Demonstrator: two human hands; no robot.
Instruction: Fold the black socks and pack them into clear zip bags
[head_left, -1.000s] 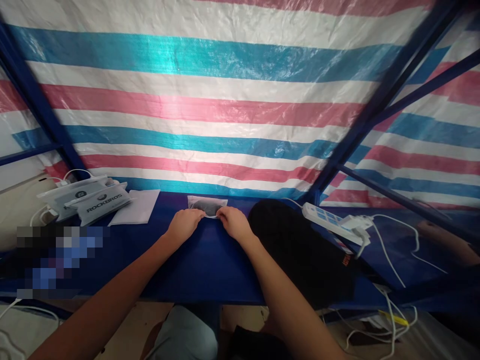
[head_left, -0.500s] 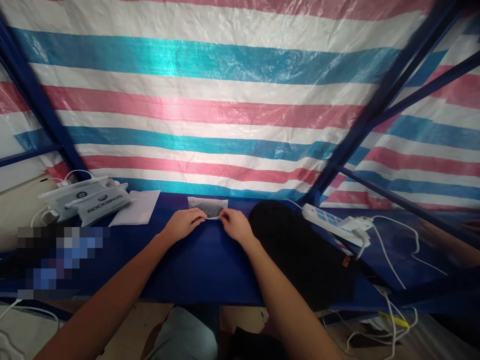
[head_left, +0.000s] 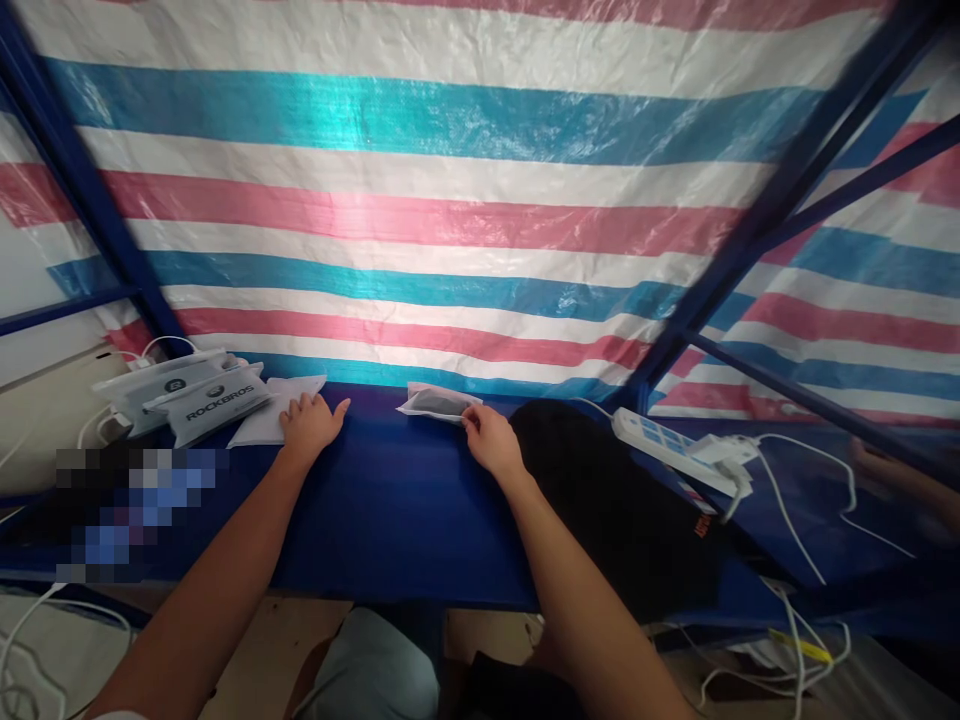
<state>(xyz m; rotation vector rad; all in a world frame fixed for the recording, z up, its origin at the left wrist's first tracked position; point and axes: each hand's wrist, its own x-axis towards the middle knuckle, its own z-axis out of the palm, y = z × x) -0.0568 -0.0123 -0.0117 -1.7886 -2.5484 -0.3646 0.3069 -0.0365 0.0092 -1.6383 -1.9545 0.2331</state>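
My right hand (head_left: 493,440) pinches the near right corner of a small frosted plastic pouch (head_left: 433,402) at the back of the blue table. Something dark shows inside the pouch, and its left end is tilted up slightly. My left hand (head_left: 309,428) lies over the right part of a white flat packet or stack of bags (head_left: 259,428), fingers spread and thumb apart. Whether the stack is one piece or several is unclear.
Two filled ROCKBROS pouches (head_left: 217,402) lie at the left. A black cloth (head_left: 607,500) covers the table's right part, beside a white power strip (head_left: 667,447) with cables. Blue frame posts (head_left: 712,270) and a striped tarp (head_left: 420,230) stand behind.
My left hand has let go of the pouch and moved left onto the white stack. My right hand still holds the pouch, now shifted slightly right and tilted.
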